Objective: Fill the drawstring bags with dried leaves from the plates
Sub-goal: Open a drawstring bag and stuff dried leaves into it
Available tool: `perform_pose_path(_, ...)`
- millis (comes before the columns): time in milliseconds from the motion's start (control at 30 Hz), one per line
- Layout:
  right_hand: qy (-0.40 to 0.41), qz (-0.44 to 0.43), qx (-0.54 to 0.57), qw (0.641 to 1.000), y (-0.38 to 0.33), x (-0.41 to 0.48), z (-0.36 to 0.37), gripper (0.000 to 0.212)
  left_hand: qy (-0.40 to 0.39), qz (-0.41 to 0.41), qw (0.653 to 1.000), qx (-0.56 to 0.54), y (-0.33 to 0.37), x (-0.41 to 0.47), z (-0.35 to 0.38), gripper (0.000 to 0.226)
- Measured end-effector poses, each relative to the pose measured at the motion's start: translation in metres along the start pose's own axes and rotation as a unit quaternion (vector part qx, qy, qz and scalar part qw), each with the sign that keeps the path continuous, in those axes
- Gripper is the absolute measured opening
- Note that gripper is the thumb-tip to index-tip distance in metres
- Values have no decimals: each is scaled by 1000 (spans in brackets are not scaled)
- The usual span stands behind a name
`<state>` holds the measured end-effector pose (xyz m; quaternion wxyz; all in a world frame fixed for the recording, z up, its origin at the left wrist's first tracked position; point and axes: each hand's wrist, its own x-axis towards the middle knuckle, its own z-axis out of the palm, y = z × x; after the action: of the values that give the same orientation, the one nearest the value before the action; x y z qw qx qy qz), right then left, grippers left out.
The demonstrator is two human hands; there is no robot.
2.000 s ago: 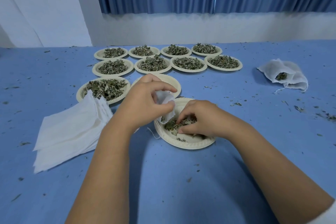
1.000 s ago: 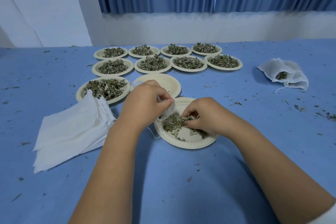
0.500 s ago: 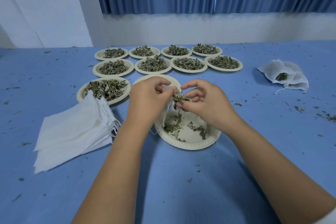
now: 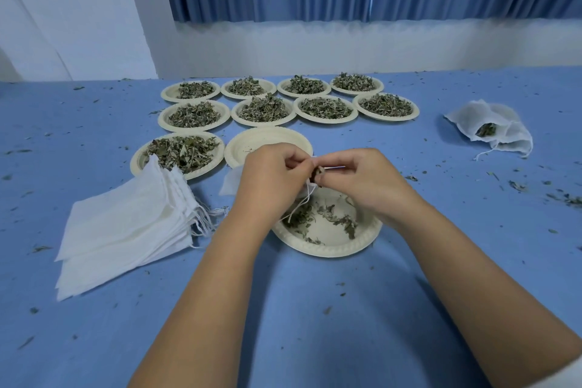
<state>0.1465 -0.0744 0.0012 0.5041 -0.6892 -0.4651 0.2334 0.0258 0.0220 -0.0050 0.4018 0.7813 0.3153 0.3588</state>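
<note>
Plates of leaves (image 4: 194, 128) crowd behind; left hand (image 4: 271, 176) grips a bag (image 4: 230, 184), right hand (image 4: 362, 179) pinches leaves (image 4: 316, 174), bag stack (image 4: 126, 230) beside.

Both bare forearms reach forward and converge, the left hand (image 4: 271, 176) curled and pinching the mouth of a drawstring bag (image 4: 309, 188), the right hand (image 4: 362, 179) knuckles up, fingertips pinching dried leaves (image 4: 316, 174) where the two hands meet.

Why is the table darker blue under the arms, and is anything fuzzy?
Head view: the arms cast a soft shadow on the table; light is even, no glare; the left hand on the drawstring bag and right hand pinching dried leaves look slightly soft; the far plates look fairly sharp.
</note>
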Motion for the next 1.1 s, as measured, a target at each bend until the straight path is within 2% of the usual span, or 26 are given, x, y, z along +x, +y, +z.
perform_pose_path(233,43,8,38,998,3,4,8,26,-1,-7,999,-36,0,2,-5,20)
perform_pose_path(333,54,-22,37,998,6,4,11,23,-3,-8,999,-44,0,2,-7,19)
perform_pose_path(500,85,-66,-58,992,8,4,17,31,-24,10,999,-40,2,0,-8,14)
perform_pose_path(600,67,-77,-94,990,8,5,18,30,-24,15,999,-36,3,-1,-8,16)
perform_pose_path(700,70,-75,-41,994,7,6,12,15,13,5,999,-32,2,1,-11,19)
perform_pose_path(767,72,-40,24,996,6,6,6,9,27,-8,999,-37,1,3,-14,14)
perform_pose_path(933,2,67,128,989,7,9,2,23,39,-26,998,-46,3,3,-19,10)
perform_pose_path(1000,-10,63,150,987,8,8,5,21,35,-22,998,-37,3,2,-19,11)
perform_pose_path(1100,22,23,126,991,10,7,9,8,28,-8,999,-18,2,1,-18,10)
